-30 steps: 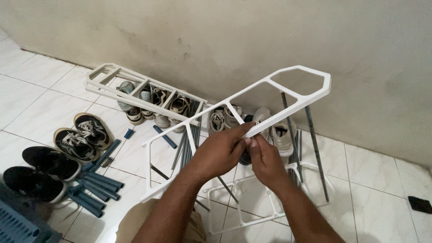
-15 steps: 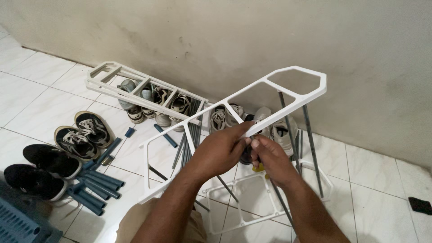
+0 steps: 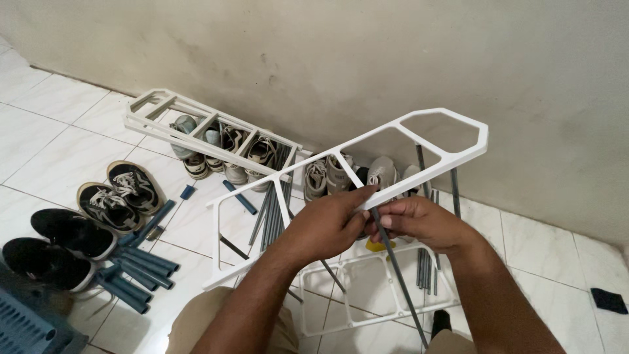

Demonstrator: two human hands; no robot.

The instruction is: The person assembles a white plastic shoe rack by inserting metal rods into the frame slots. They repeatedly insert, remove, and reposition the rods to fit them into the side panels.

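Two hands work together: left hand (image 3: 331,223) clamps the white rack frame (image 3: 419,141) tilted above the floor, steadying it; right hand (image 3: 419,223) pinches a grey rod (image 3: 396,269) at its underside.

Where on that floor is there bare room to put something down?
Bare tiles lie far left, between the wall and the black-and-white shoes; more lie far right, by the small black thing. Around the hands, frames, rods and shoes crowd it.

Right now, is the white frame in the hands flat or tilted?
Tilted: the white frame rises toward the wall, its near end low, gripped by the left hand.
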